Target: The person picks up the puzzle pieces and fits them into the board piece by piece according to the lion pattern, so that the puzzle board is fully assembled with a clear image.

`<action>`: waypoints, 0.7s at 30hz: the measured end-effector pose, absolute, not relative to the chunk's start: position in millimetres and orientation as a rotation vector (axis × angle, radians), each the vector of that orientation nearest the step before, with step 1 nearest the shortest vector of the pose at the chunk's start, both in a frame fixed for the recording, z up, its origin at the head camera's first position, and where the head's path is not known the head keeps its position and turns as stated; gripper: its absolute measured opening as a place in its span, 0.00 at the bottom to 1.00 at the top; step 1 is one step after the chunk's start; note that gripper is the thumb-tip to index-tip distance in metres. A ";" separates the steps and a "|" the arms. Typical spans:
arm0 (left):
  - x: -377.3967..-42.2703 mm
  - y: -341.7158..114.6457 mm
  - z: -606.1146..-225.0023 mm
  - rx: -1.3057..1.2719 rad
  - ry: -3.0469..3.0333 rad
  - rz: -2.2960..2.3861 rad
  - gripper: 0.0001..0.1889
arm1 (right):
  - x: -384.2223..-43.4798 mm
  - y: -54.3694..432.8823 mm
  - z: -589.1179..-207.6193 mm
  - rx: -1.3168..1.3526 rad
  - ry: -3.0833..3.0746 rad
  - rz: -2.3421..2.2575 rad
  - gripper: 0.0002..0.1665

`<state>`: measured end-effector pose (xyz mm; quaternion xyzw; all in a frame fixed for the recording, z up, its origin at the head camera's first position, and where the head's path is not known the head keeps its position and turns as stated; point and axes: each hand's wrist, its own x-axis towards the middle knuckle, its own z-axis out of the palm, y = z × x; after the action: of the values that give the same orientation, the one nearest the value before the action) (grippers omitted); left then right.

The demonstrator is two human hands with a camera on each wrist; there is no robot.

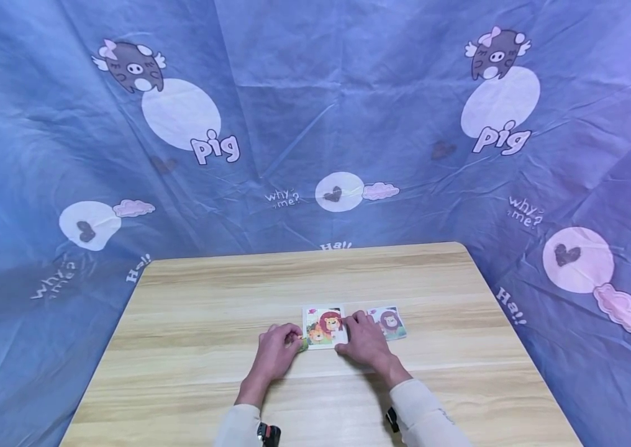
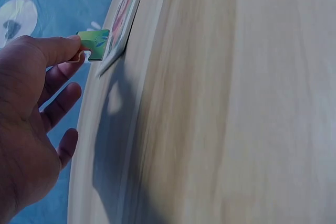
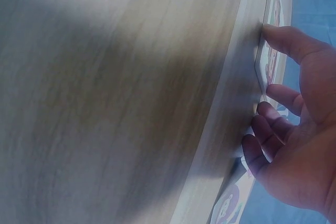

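Note:
A small puzzle board with a white frame lies at mid-table, its picture showing a lion and an orange animal. A pale gap shows at its lower right. My left hand pinches a green puzzle piece between thumb and index finger beside the board's lower left corner; the other fingers are loosely bent. My right hand holds the board around its lower right corner, thumb at the near edge and index finger at the right edge. Its remaining fingers curl beside the board.
A lion picture card lies right of the board, partly behind my right hand. The wooden table has rounded far corners. Blue printed cloth hangs behind it and along both sides.

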<state>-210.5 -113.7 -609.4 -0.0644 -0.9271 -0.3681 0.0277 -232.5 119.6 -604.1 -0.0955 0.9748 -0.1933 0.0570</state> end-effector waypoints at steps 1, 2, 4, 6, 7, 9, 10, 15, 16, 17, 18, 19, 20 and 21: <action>-211.8 -110.5 -608.9 -0.203 -2.863 -1.142 0.06 | -232.7 119.7 -604.3 -0.296 2.960 -0.588 0.42; -212.8 -107.5 -608.4 -0.214 -2.862 -1.141 0.07 | -232.9 119.7 -604.6 -0.298 2.961 -0.588 0.42; -214.9 -101.7 -607.5 -0.230 -2.863 -1.139 0.07 | -233.4 119.8 -605.3 -0.304 2.964 -0.583 0.42; -216.7 -96.3 -606.7 -0.237 -2.865 -1.133 0.06 | -233.7 119.8 -605.7 -0.306 2.965 -0.581 0.43; -217.6 -93.8 -606.8 -0.238 -2.870 -1.130 0.06 | -233.8 119.9 -605.8 -0.304 2.964 -0.579 0.43; -219.4 -89.5 -607.6 -0.245 -2.876 -1.112 0.06 | -233.3 120.1 -605.4 -0.311 2.967 -0.574 0.43; -220.1 -87.7 -608.0 -0.248 -2.878 -1.103 0.05 | -233.2 120.3 -605.2 -0.316 2.970 -0.577 0.43; -223.0 -80.5 -608.3 -0.257 -2.875 -1.106 0.05 | -232.8 121.0 -604.1 -0.330 2.973 -0.566 0.42; -223.5 -79.3 -607.9 -0.254 -2.876 -1.120 0.05 | -233.0 121.3 -604.2 -0.331 2.974 -0.566 0.42; -224.0 -78.2 -607.5 -0.251 -2.878 -1.130 0.06 | -233.0 121.6 -604.1 -0.331 2.973 -0.563 0.42; -224.7 -77.1 -607.1 -0.246 -2.880 -1.140 0.06 | -233.1 121.9 -604.4 -0.332 2.973 -0.560 0.42; -225.4 -76.0 -606.8 -0.248 -2.881 -1.142 0.06 | -233.3 122.1 -604.5 -0.334 2.974 -0.558 0.42; -226.3 -74.8 -606.6 -0.244 -2.881 -1.142 0.06 | -233.3 122.3 -604.5 -0.336 2.975 -0.558 0.42; -227.4 -73.5 -606.6 -0.247 -2.879 -1.140 0.06 | -233.3 122.4 -604.4 -0.337 2.976 -0.556 0.43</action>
<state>-227.4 -73.5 -606.6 -0.0794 -0.9266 -0.3671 0.0176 -233.3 122.4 -604.4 -0.1106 0.9759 -0.1822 0.0476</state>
